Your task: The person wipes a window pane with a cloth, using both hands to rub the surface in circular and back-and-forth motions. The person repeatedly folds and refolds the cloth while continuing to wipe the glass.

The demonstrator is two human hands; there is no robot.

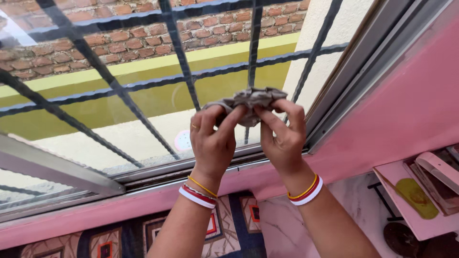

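Held up between both hands, a crumpled grey-brown cloth (248, 102), bunched into a wad just in front of the glass window pane (143, 110). Left hand (213, 138) closed on the cloth's left part, thumb and fingers pinched into the folds, a thin gold ring on one finger. Right hand (283, 136) closed on the right part likewise, fingertips curled over the top edge of the wad, knuckles of the two hands nearly touching. Worn on each wrist, red, white and yellow bangles (198, 192), below the hands. Beyond the cloth, behind the glass, dark metal window bars (179, 57) running across in a tilted grid, and farther off a red brick wall (124, 38) above a yellow-green band. Just under the hands, the grey metal window frame (158, 174) with a grimy track, and under that a pink painted sill (95, 212). Lower still, between the forearms, a patterned rug in blue, brown and red (234, 224) on a pale marbled floor (282, 224). Well off to the right of the right hand, a pink shelf (397, 177) with flat objects on it, too unclear to be told apart.
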